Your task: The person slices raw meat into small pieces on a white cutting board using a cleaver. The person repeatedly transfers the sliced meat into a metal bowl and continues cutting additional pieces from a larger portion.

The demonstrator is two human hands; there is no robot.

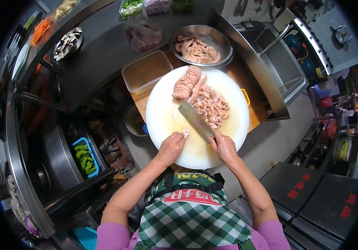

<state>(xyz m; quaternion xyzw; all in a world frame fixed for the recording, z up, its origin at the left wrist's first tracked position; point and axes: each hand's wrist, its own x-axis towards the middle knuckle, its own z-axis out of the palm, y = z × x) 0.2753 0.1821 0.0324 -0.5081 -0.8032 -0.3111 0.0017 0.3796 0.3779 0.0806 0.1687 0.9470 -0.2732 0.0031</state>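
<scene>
My right hand (225, 149) grips a cleaver (195, 121), its broad blade slanting to the upper left over the round white cutting board (163, 103). A small pale scrap of offal (186, 131) is pinched in the fingers of my left hand (170, 148), low on the board and left of the blade. Beyond the blade lies a heap of chopped offal (212, 107), pinkish and curled, probably intestine. Behind that heap, towards the board's far edge, rests a thick wrinkled uncut roll (187, 82) of the same meat. The cleaver's handle is mostly hidden in my fist.
Past the board stands a steel bowl (228, 50) holding more offal. A clear plastic tub (147, 70) of brownish liquid sits to its left, near a bag of dark red meat (144, 36). A metal partition (254, 62) rises on the right. Green peppers fill a blue-rimmed basket (95, 168) at left.
</scene>
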